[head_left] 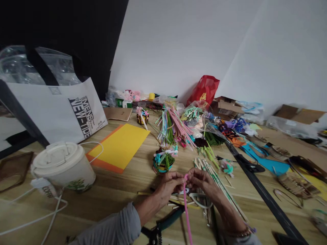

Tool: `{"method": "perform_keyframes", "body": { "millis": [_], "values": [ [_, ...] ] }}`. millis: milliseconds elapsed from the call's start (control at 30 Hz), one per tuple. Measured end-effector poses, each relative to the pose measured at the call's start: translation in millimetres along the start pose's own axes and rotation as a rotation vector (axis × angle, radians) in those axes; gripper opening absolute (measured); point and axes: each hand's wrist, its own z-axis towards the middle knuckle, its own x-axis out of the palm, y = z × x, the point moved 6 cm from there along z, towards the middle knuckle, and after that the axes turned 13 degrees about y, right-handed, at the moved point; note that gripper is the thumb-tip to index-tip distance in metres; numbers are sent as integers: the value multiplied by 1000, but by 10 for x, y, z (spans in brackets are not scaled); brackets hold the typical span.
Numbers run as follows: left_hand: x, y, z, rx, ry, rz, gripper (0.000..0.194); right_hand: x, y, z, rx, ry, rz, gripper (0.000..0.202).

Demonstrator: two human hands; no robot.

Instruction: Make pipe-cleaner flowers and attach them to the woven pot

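A pink pipe cleaner hangs down from between my fingers, its upper end bent into a small loop. My left hand pinches that end from the left. From the right, my right hand pinches it too, and the fingertips of both hands nearly meet. Below them on the table are dark-handled pliers or cutters and scissors, partly hidden by the hands. Just beyond my left hand sits a small pot filled with green and coloured pipe-cleaner pieces. A bundle of thin sticks lies beside my right hand.
Bunches of coloured pipe cleaners lie at the back middle. Yellow sheets rest left of centre. A white lidded tub with a cable and a large white bag stand at the left. A black strip crosses the right side.
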Motion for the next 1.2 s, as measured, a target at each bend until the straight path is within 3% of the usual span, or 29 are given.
{"method": "perform_keyframes", "body": {
  "millis": [267, 833, 1200],
  "values": [
    [-18, 28, -11, 17, 20, 100, 36, 4, 64, -24, -55, -34, -35, 39],
    [42, 13, -18, 37, 35, -164, 24, -26, 8, -44, -50, -44, 46, 37],
    [49, 44, -15, -23, 44, -152, 26, -6, -36, -27, -46, -3, 127, 28]
  ]
}}
